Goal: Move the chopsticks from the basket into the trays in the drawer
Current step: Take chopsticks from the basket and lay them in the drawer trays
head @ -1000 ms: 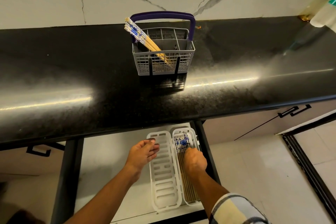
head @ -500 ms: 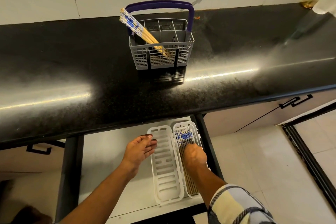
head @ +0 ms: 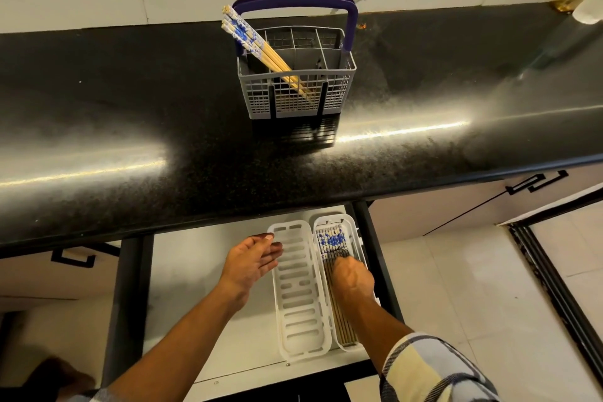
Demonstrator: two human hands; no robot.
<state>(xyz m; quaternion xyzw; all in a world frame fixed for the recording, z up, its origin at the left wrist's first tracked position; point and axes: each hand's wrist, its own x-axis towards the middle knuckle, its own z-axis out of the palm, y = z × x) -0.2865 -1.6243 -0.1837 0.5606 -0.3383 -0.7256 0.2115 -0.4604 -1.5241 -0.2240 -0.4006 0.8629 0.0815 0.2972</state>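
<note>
The right hand (head: 354, 277) reaches down into the right tray (head: 355, 232), knuckles up, its fingers curled onto the chopsticks in the tray (head: 331, 243); whether it actually grips them cannot be told from this angle. The left hand (head: 251, 259) hovers beside the left tray (head: 301, 303), palm turned inward and fingers spread loosely, holding nothing.

Both trays are white, long and narrow, with slotted bottoms, lying side by side and touching at the right side of the open drawer (head: 202, 287). The left one holds nothing visible. The chopsticks in the right one lie lengthwise in a flat row, their far ends patterned blue and white, their shafts pale wood running toward the person.

Up on the black speckled countertop (head: 130, 101) stands the grey mesh basket (head: 295, 98) with a dark purple handle (head: 293, 0). A bundle of chopsticks in the basket (head: 257, 44) leans to the left out of its front compartment, the same blue-and-white tops sticking above the rim, light wooden shafts slanting down inside.
</note>
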